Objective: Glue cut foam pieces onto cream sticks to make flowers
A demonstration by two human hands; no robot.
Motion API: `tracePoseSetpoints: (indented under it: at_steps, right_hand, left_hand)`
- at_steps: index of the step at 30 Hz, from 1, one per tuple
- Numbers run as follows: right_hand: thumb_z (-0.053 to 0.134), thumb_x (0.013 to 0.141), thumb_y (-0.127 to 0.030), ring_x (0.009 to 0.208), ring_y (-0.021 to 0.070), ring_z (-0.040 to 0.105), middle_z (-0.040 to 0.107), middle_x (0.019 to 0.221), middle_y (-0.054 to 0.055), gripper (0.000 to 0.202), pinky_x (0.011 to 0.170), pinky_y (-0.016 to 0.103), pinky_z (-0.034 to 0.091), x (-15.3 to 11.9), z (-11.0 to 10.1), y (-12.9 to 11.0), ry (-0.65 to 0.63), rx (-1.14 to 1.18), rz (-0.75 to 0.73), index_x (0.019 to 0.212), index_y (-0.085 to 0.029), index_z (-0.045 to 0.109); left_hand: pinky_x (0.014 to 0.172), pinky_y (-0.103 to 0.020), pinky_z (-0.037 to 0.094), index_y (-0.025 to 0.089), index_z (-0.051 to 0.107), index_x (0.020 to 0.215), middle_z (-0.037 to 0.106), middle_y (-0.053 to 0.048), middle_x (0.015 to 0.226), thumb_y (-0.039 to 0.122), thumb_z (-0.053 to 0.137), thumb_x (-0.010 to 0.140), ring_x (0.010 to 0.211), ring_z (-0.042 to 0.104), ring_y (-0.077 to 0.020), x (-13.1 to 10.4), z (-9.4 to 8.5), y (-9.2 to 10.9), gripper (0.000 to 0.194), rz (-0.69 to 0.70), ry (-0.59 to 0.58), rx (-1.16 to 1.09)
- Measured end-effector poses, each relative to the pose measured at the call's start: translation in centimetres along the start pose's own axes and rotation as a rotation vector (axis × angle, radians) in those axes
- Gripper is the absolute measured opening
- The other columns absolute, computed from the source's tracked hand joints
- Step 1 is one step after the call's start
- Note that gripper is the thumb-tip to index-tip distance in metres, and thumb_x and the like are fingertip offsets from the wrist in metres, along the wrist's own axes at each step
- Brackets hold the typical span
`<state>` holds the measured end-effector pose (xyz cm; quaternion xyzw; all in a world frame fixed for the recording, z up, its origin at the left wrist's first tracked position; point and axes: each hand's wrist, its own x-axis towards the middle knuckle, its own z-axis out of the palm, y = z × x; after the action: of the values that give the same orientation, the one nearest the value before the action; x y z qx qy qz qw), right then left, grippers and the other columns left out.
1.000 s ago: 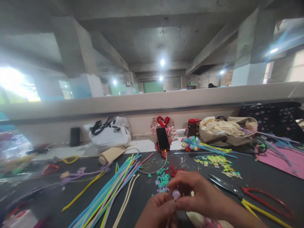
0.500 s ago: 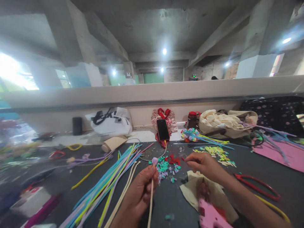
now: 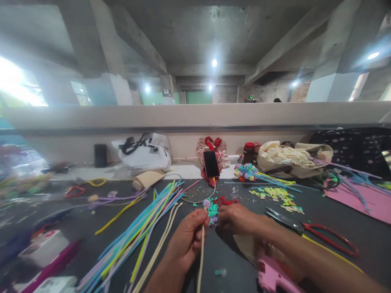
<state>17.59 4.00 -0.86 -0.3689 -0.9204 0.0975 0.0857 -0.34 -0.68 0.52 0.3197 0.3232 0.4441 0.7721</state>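
My left hand [image 3: 191, 234] pinches a cream fuzzy stem [image 3: 200, 260] just below its top, holding it upright. A lavender tuft [image 3: 207, 203] sits at the stem's upper end. Close to its right, my right hand [image 3: 236, 219] hovers low over the heap of cut pieces, fingers curled downward; its fingertips are mostly hidden, and what they hold cannot be made out. Teal pieces [image 3: 214, 209] lie behind both hands, with red pieces [image 3: 224, 201] just beyond. Under my right forearm is a pink glue gun [image 3: 275, 274] on a cream cloth [image 3: 246, 246], partly covered.
Long coloured fuzzy stems [image 3: 143, 228] lie at left. Red-handled pliers [image 3: 331, 238] are at right. Yellow cut pieces [image 3: 279, 196], a finished-looking bunch [image 3: 246, 171], a phone [image 3: 211, 164] and a red-lidded bottle [image 3: 249, 152] stand or lie farther back.
My right hand has moved left and down, from holding a small red piece at the heap's right to beside my left hand. The pliers' jaws are now uncovered. My left hand shifted slightly right.
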Motion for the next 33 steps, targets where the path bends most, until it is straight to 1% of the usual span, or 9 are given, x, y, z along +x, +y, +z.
tracePoseSetpoints:
  at_steps: [4,9,12,15,18,21,26,30,33]
  right_hand:
    - [0.051,0.065,-0.012,0.067,0.0146,0.056,0.063,0.074,0.002,0.015,0.054,0.021,0.033,0.3,-0.3,0.1,0.04,0.008,0.076,0.072,-0.018,0.062]
    - [0.043,0.076,-0.016,0.067,0.0122,0.054,0.062,0.076,0.001,0.017,0.058,0.02,0.035,-0.9,-2.1,-0.9,0.147,0.067,0.136,0.082,-0.018,0.058]
    - [0.044,0.076,-0.014,0.066,0.0104,0.052,0.061,0.076,0.0,0.017,0.057,0.018,0.036,-1.9,-2.8,-1.7,0.196,0.246,0.142,0.086,-0.018,0.057]
    - [0.045,0.074,-0.012,0.06,0.0092,0.048,0.057,0.071,-0.002,0.018,0.053,0.017,0.034,-2.6,-2.5,-2.2,0.236,0.545,0.156,0.087,-0.017,0.056]
    - [0.047,0.074,-0.012,0.059,0.0085,0.045,0.053,0.069,-0.003,0.016,0.051,0.017,0.033,-3.0,-2.0,-2.5,0.263,0.707,0.158,0.086,-0.016,0.055]
    - [0.047,0.074,-0.012,0.059,0.0086,0.045,0.054,0.068,-0.003,0.014,0.052,0.017,0.033,-3.1,-1.8,-2.8,0.286,0.728,0.173,0.081,-0.016,0.058]
    - [0.048,0.073,-0.013,0.053,0.0075,0.042,0.05,0.059,-0.004,0.009,0.048,0.017,0.031,-2.9,-1.6,-3.1,0.328,0.776,0.162,0.073,-0.014,0.057]
    - [0.049,0.071,-0.011,0.054,0.0078,0.045,0.052,0.059,-0.004,0.008,0.049,0.017,0.031,-2.7,-1.5,-3.5,0.36,0.803,0.156,0.071,-0.014,0.057]
    - [0.05,0.069,-0.01,0.056,0.0083,0.047,0.053,0.062,-0.003,0.008,0.051,0.018,0.034,-2.7,-1.6,-3.9,0.362,0.886,0.167,0.071,-0.014,0.056]
  left_hand:
    - [0.03,-0.009,0.012,0.014,0.047,0.06,0.038,0.009,0.045,0.031,0.069,0.06,0.032,0.022,0.0025,-0.1,0.2,0.0,0.028,-0.017,-0.004,-0.003]
    - [0.03,-0.01,0.013,0.014,0.047,0.058,0.039,0.008,0.043,0.03,0.067,0.062,0.031,0.025,0.0022,0.0,0.4,-0.4,0.026,-0.036,0.014,0.007]
    - [0.03,-0.01,0.013,0.014,0.048,0.058,0.041,0.008,0.042,0.03,0.067,0.062,0.031,0.028,0.0018,0.2,0.5,-1.0,0.025,-0.046,0.023,0.036]
    - [0.031,-0.01,0.016,0.014,0.049,0.06,0.048,0.006,0.047,0.029,0.07,0.058,0.033,0.033,0.0017,0.5,0.6,-1.7,0.026,-0.042,0.053,0.059]
    - [0.031,-0.01,0.019,0.013,0.051,0.061,0.051,0.005,0.05,0.031,0.071,0.057,0.033,0.035,0.0013,0.8,0.6,-2.3,0.027,-0.013,0.086,0.09]
    - [0.031,-0.011,0.022,0.013,0.051,0.059,0.051,0.005,0.047,0.033,0.072,0.055,0.032,0.036,0.0006,1.1,0.6,-2.7,0.029,0.019,0.099,0.097]
    - [0.03,-0.012,0.024,0.013,0.053,0.059,0.053,0.004,0.046,0.035,0.075,0.051,0.032,0.04,-0.0011,1.5,0.6,-3.1,0.032,0.006,0.108,0.096]
    - [0.03,-0.011,0.026,0.013,0.052,0.059,0.054,0.004,0.048,0.034,0.075,0.05,0.033,0.04,-0.001,1.7,0.6,-3.3,0.033,0.017,0.085,0.091]
    - [0.03,-0.011,0.025,0.013,0.052,0.058,0.053,0.004,0.047,0.036,0.075,0.05,0.031,0.039,-0.0009,1.8,0.4,-3.4,0.033,0.029,0.074,0.107]
